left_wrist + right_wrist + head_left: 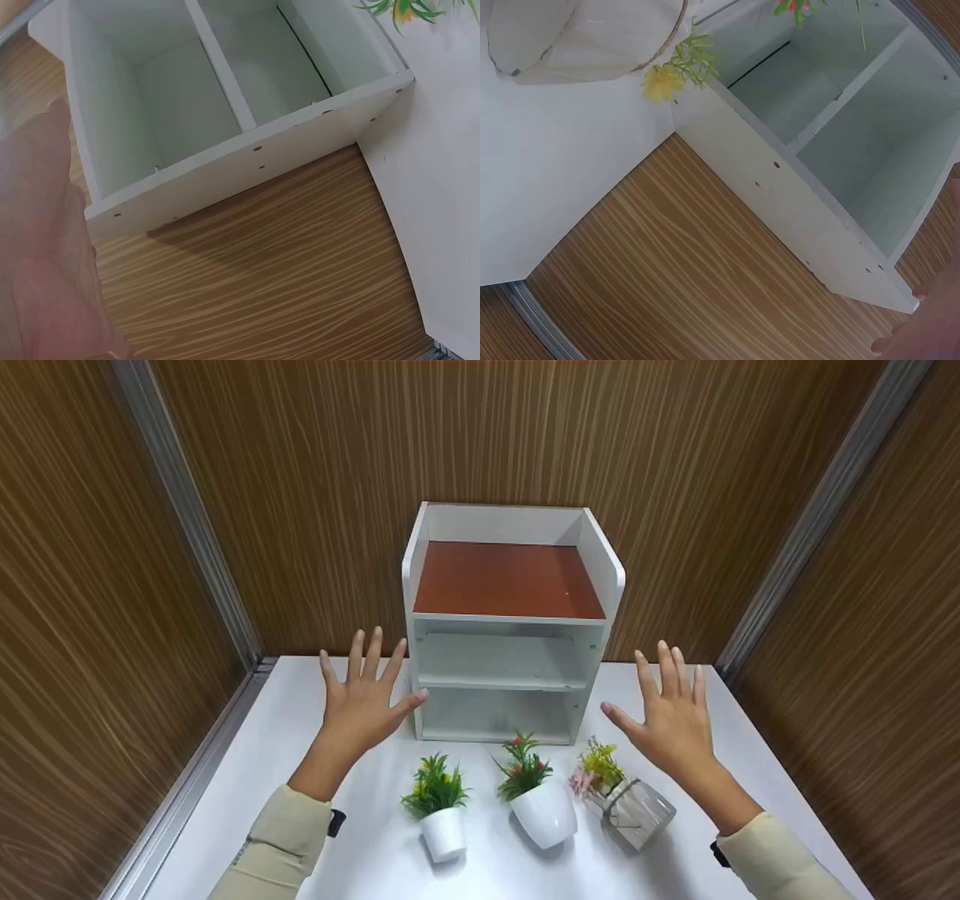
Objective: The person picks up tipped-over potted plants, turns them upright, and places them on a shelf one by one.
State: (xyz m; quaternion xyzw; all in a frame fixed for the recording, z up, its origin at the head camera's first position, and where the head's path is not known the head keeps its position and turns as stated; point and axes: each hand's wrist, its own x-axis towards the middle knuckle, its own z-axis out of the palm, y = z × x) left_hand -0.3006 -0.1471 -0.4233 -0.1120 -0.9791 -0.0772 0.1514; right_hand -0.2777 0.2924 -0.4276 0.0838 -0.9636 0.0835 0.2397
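White shelf (501, 664) behind potted plants (541, 808)

The left sleeve (279, 832) is pale beige cloth with a crease running across it, a small black piece (337, 823) showing at its end, and the matching right sleeve (776, 851) shows a second black piece (719, 853).
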